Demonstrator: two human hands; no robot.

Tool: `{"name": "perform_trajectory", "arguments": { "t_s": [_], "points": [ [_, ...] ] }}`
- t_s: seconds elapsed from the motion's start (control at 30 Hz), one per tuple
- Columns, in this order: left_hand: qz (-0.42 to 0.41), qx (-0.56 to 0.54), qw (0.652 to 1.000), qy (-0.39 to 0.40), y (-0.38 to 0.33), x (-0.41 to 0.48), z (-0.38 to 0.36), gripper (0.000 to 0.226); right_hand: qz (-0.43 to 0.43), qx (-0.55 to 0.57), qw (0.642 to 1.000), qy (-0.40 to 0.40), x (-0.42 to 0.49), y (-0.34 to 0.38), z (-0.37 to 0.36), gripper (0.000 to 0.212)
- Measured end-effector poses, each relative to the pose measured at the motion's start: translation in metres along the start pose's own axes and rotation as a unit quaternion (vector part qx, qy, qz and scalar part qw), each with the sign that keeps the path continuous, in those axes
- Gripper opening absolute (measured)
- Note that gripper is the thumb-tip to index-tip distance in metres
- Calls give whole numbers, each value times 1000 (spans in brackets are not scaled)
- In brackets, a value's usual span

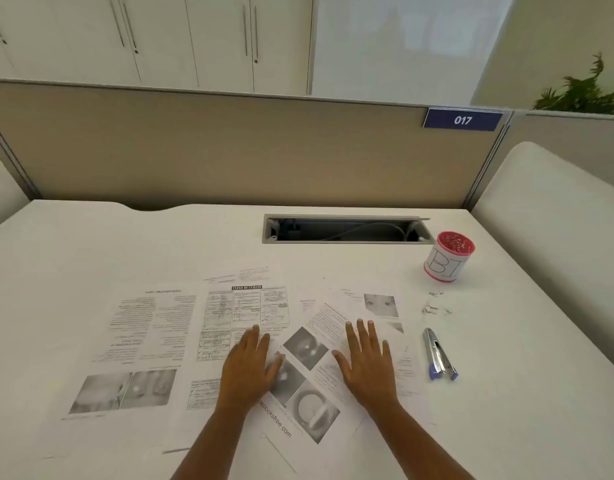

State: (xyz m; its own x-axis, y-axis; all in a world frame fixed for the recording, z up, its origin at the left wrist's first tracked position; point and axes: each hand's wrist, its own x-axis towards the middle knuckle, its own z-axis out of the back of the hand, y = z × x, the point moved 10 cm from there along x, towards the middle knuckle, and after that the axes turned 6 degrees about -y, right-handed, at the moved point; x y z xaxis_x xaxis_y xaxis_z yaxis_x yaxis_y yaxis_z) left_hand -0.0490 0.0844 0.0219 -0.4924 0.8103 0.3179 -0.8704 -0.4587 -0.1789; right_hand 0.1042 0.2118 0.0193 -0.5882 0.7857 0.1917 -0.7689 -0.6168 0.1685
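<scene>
Several printed sheets lie spread and overlapping on the white desk (91,244). A tilted sheet with grey round pictures (307,386) lies on top in the middle. My left hand (251,367) rests flat on its left edge, fingers straight. My right hand (366,360) lies flat on its right part, fingers spread. A sheet of upside-down text with photos (139,344) lies at the left. A sheet with tables (243,313) sits under the middle one. Another sheet with a small face picture (380,304) lies at the right.
A silver stapler with blue ends (438,355) lies right of the papers. A red and white cup marked with letters (449,256) stands at the back right. An open cable slot (347,230) cuts the desk ahead. Small scraps (435,308) lie near the stapler. A beige partition rises behind.
</scene>
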Motion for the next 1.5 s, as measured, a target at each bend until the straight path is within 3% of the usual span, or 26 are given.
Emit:
{"name": "perform_trajectory", "arguments": {
  "t_s": [0.13,0.3,0.57,0.7,0.9,1.03,1.13,1.23,1.3,1.4,1.47,1.5],
  "points": [
    [9,-9,1000,-26,2,-3,4,38,-17,7,1000,12,-13,-8,-12,65],
    [-16,8,1000,4,-1,1,0,31,-22,-7,1000,21,-20,-10,-21,73],
    [39,-34,998,28,2,-2,-2,39,-31,-1,999,24,-23,-10,-17,70],
    [135,-72,987,54,12,-5,-5,39,-41,18,998,34,-24,-11,-19,67],
    [148,5,986,79,3,-1,-4,54,-46,29,998,24,-25,-11,-19,62],
    [181,-8,980,87,8,1,-5,58,-48,27,998,32,-26,-11,-20,62],
    [219,-68,969,93,12,4,-7,49,-47,34,998,40,-25,-11,-22,60],
    [276,-218,928,122,15,4,-15,30,-47,36,997,52,-25,-11,-24,59],
    [266,-226,926,144,14,7,-16,27,-45,31,997,56,-26,-11,-21,58],
    [264,-254,924,109,20,12,-7,18,-47,24,998,44,-24,-17,-10,57],
    [293,-311,901,71,35,12,-4,6,-60,33,997,32,-19,-27,-3,54],
    [322,-346,880,52,45,9,-3,14,-69,37,997,23,-17,-32,1,49]
  ]
}}
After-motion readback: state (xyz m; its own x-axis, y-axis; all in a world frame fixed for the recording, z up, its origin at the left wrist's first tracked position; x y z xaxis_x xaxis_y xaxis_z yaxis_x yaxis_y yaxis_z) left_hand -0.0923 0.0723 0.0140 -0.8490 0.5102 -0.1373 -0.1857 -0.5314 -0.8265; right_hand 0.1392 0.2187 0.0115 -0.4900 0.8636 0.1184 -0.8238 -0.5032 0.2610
